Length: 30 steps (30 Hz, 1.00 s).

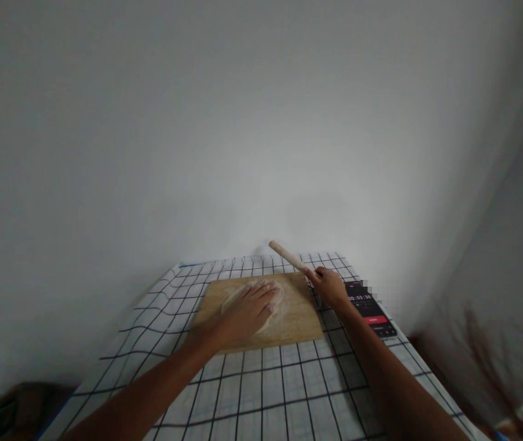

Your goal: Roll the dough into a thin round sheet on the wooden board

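Observation:
My left hand (pixel 255 306) lies flat with fingers stretched out over a round of flattened, floured dough (pixel 233 300), covering much of it. Under the dough is a wooden board (pixel 298 324) with flour smeared on its surface. To the right, my right hand (pixel 328 285) is closed around one end of a pale wooden rolling pin (pixel 286 253). The pin is raised off the board and slants up to the left, its free end toward the wall.
A white cloth with dark checks (pixel 266 392) covers the table. Beside my right forearm lies a phone (pixel 369 311) with a running timer on its screen. A plain wall (pixel 261 135) rises behind the table's far edge. Blurred reddish twigs (pixel 482 349) stand at the right.

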Tool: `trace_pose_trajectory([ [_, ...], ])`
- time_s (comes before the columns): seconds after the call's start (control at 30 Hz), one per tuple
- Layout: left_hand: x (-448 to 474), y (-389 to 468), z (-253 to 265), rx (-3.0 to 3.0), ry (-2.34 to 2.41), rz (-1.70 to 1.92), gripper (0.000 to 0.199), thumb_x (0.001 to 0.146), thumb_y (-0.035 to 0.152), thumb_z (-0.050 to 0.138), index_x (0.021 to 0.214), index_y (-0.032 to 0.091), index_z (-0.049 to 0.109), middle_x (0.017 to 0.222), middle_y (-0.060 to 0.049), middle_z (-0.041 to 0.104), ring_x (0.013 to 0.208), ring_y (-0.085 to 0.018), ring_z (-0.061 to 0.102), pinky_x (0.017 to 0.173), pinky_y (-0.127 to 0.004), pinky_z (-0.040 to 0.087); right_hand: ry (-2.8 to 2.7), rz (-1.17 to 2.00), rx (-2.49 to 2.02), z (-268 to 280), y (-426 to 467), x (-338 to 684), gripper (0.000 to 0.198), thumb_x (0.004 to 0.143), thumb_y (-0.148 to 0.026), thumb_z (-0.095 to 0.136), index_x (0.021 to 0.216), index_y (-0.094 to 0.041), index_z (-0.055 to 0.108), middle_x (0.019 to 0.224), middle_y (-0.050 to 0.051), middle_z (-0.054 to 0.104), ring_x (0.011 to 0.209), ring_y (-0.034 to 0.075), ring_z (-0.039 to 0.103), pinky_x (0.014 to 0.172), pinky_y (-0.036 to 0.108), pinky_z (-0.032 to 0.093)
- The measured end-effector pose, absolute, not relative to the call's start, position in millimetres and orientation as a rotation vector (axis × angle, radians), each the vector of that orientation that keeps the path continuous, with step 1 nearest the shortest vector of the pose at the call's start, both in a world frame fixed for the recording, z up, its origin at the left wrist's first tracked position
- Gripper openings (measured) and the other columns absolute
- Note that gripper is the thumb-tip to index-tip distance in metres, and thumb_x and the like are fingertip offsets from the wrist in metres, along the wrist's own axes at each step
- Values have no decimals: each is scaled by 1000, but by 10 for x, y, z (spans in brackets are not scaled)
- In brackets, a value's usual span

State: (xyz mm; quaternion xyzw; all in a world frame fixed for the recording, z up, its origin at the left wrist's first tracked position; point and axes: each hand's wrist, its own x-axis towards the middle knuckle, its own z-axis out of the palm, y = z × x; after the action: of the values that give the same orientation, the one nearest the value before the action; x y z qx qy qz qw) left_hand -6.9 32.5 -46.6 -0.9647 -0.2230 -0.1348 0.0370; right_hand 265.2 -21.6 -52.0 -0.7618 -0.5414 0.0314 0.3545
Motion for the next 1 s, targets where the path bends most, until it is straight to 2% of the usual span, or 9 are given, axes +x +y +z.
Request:
trace_pose_trajectory([
  [0.17, 106, 277, -556, -2893, -622, -351, 52, 105, 33, 32, 156, 27, 34, 160, -5, 38, 148, -29, 33, 118, -52, 32, -1403, 75, -1971, -509, -220, 2658, 58, 94, -71, 42, 70, -21, 60, 66, 3, 63, 60, 14, 52, 55, 26, 24],
  [0.4, -221, -47, -475, -2893, -495, -328, 53, 106, 40, 31, 158, 33, 26, 163, 1, 32, 150, -23, 29, 122, -44, 28, -1503, 126, -1904, -497, -235, 2644, 55, 94, -69, 45, 75, -21, 64, 67, 3, 64, 62, 14, 56, 55, 25, 26],
  [0.53, -557, 58, -581, -2855, -680, -436, 57, 106, 37, 32, 160, 29, 17, 163, -4, 33, 150, -22, 30, 122, -43, 30, -1548, 149, -1898, -469, -253, 2597, 55, 92, -70, 47, 77, -21, 67, 67, 3, 65, 63, 15, 57, 55, 26, 26],
  [0.77, -714, 296, -779, -2797, -880, -466, 58, 104, 45, 35, 157, 22, 28, 161, -13, 34, 149, -28, 31, 121, -51, 30, -1547, 153, -1907, -452, -246, 2570, 54, 93, -68, 47, 76, -21, 67, 70, 4, 67, 63, 15, 57, 56, 25, 28],
  [1.0, -634, 182, -687, -2784, -960, -487, 56, 103, 48, 35, 153, 22, 36, 160, -13, 37, 148, -29, 33, 120, -53, 31, -1590, 166, -1897, -432, -266, 2554, 55, 94, -68, 46, 78, -20, 67, 72, 5, 68, 63, 15, 58, 57, 24, 30],
])
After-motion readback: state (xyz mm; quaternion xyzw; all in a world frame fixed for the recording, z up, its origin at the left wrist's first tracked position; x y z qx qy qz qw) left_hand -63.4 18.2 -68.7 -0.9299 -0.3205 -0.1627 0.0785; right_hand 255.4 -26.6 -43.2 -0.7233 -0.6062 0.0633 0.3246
